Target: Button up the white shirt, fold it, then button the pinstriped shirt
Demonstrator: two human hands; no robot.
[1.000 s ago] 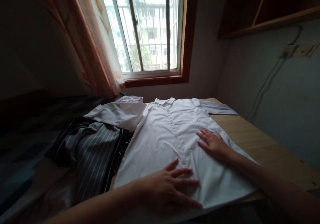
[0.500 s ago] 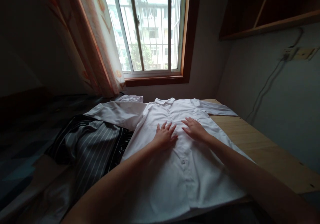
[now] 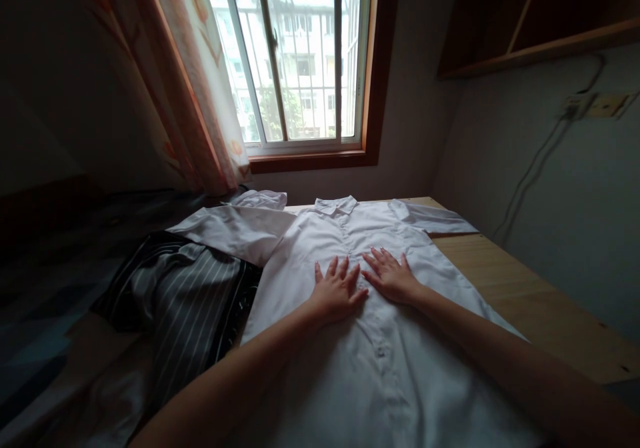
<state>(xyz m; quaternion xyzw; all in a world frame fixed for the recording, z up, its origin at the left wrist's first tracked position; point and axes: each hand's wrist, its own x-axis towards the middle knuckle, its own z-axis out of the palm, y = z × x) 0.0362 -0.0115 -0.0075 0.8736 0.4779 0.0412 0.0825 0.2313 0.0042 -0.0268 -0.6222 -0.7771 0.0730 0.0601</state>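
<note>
A white button-up shirt [image 3: 300, 261] lies face up and spread flat on a wooden table [image 3: 525, 295], collar towards the window. My left hand [image 3: 337, 291] rests flat on the shirt just left of the button line, fingers spread. Beside it, my right hand [image 3: 393, 278] lies flat on the chest right of the buttons, fingers apart. Both hands press on the cloth and hold nothing. The shirt's left sleeve [image 3: 235, 228] drapes over a striped garment.
A dark garment with white stripes [image 3: 185, 301] lies left of the shirt. Behind are a window [image 3: 295, 55] with a patterned curtain [image 3: 190, 88]. A wooden shelf [image 3: 540, 21] hangs at upper right, above a wall socket with a cable [image 3: 575, 105].
A second ago my hands lay apart low on the shirt. They moved up to the chest and came together; since then the shirt has slid towards me along with them.
</note>
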